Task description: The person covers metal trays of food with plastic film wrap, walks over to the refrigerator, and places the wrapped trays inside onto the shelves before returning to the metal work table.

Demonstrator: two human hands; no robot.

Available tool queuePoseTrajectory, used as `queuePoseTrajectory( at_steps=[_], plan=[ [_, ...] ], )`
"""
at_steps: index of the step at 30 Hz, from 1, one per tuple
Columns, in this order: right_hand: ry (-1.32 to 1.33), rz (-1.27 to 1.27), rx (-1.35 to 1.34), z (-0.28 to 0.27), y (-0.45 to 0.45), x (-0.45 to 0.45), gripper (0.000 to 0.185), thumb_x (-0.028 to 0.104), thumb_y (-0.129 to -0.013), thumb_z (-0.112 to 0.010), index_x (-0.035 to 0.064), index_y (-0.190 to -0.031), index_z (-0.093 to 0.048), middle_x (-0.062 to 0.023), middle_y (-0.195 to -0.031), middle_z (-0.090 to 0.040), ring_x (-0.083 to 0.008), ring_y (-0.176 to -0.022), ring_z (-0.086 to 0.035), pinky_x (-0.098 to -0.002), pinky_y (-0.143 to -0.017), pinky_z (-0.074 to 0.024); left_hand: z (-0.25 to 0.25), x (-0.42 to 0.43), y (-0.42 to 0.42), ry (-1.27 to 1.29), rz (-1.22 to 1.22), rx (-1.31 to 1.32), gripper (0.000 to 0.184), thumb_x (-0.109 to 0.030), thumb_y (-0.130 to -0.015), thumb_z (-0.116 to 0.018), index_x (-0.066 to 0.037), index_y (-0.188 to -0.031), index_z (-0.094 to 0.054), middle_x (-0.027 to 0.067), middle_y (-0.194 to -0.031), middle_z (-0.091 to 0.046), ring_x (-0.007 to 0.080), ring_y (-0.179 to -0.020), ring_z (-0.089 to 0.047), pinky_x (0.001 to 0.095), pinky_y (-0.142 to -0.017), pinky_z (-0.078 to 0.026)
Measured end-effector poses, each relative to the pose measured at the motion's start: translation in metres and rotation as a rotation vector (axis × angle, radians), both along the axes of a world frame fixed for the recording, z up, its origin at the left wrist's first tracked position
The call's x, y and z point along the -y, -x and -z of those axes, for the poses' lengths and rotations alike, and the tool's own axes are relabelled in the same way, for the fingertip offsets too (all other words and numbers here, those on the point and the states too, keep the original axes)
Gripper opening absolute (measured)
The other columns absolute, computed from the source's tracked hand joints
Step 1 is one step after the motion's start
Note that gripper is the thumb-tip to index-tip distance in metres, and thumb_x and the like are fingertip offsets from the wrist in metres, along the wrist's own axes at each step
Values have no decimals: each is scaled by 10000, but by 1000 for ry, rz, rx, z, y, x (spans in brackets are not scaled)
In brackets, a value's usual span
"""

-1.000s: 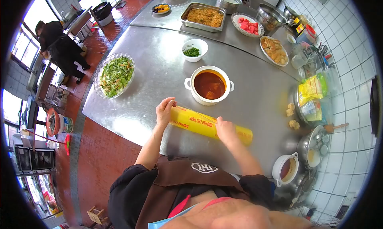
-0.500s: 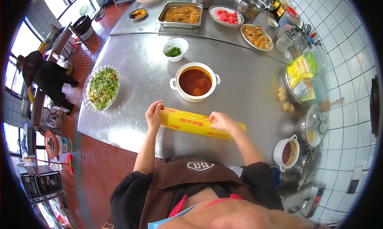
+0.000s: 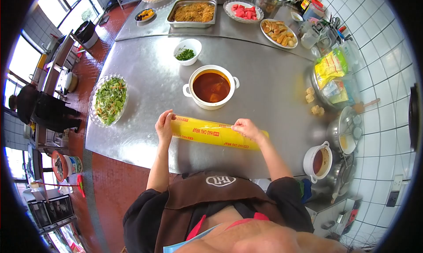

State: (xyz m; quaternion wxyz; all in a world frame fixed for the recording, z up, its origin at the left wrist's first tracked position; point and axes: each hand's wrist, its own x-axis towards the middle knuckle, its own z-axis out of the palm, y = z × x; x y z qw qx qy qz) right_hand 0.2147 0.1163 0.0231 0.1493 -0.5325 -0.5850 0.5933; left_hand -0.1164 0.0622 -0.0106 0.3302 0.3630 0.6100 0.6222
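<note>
A long yellow roll of plastic wrap (image 3: 207, 132), printed "HAO CHU WRAP", lies slantwise across the steel table in front of me. At its left end, my left hand (image 3: 165, 124) is closed in a pinch on the wrap's edge. My right hand (image 3: 247, 129) also pinches that edge, nearer the roll's right end. A thin, shiny line of clear film runs between them along the roll's far side; its exact extent is hard to see. Just beyond sits a white two-handled pot (image 3: 190, 80) of reddish-brown stew, uncovered.
A plate of shredded salad (image 3: 109, 99) stands left, and a white bowl of chopped greens (image 3: 187, 52) behind the pot. Several food dishes line the back. Another white pot (image 3: 317, 162) and metal bowls crowd the right. At far left a person (image 3: 44, 107) bends over a counter.
My hands have spread slightly farther apart along the wrap's edge. The view has shifted a little, and the person at far left has changed position.
</note>
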Motion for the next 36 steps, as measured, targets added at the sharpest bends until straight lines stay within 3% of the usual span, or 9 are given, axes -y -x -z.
queuePoseTrajectory(
  at_steps=[5,7,11,14,18,25,28,30,36],
  plan=[
    [-112,-333,90,-24,-4,5,196,175,-791,-655,17,-825,-544,-41,-642,-558,-137,-566,-544,-320,-527,-448,-1,-7,2,44,-21,-44,159,-95,-885,-526,-10,-970,-630,45,-803,-629,122,-760,-588,243,-718,-469],
    [-385,-243,551,-40,0,16,136,128,-788,-590,3,-837,-572,-180,-736,-619,-285,-733,-625,-393,-627,-481,0,-10,1,5,-30,-41,143,-66,-878,-535,-30,-965,-643,36,-779,-634,108,-733,-592,230,-712,-471],
    [-503,-232,885,-32,6,32,119,135,-805,-558,16,-816,-559,-204,-729,-611,-369,-748,-612,-461,-645,-474,5,-13,-1,2,-27,26,145,-67,-880,-537,-32,-969,-646,35,-783,-635,102,-737,-590,224,-713,-470],
    [-554,-77,833,-22,3,36,177,193,-827,-565,26,-774,-547,-175,-687,-613,-364,-688,-608,-446,-601,-471,7,-14,-1,9,-36,-35,145,-63,-883,-537,-35,-970,-650,34,-797,-636,103,-748,-592,222,-715,-472],
    [-137,97,68,12,-28,7,169,169,-869,-588,20,-798,-549,-5,-614,-553,-58,-553,-508,-223,-491,-410,8,-14,-1,29,-24,-15,145,-60,-883,-539,-42,-970,-655,31,-799,-635,104,-749,-595,219,-716,-474],
    [488,-84,-134,-10,-45,-38,149,168,-810,-642,36,-838,-578,0,-635,-514,-79,-511,-446,-223,-478,-370,7,-21,-1,18,-41,-26,137,-107,-894,-558,-63,-969,-665,35,-809,-656,112,-740,-615,224,-724,-497],
    [310,-171,7,-22,-40,-27,154,152,-776,-658,40,-855,-588,-33,-675,-559,-123,-521,-499,-266,-492,-414,9,-24,0,15,-45,-22,137,-104,-895,-557,-63,-968,-665,32,-807,-654,109,-736,-613,221,-720,-496],
    [-291,-357,404,-21,-42,-18,155,138,-765,-636,33,-866,-582,-87,-696,-611,-233,-568,-587,-344,-532,-469,10,-25,0,3,-49,-40,134,-95,-891,-559,-62,-967,-665,32,-806,-651,106,-736,-611,219,-715,-494],
    [-598,-211,816,-25,-28,16,155,176,-804,-577,23,-823,-559,-172,-714,-616,-341,-674,-620,-419,-589,-488,9,-29,-1,-17,-48,-64,136,-73,-886,-556,-60,-967,-664,32,-800,-646,105,-731,-607,224,-711,-494]
  ],
)
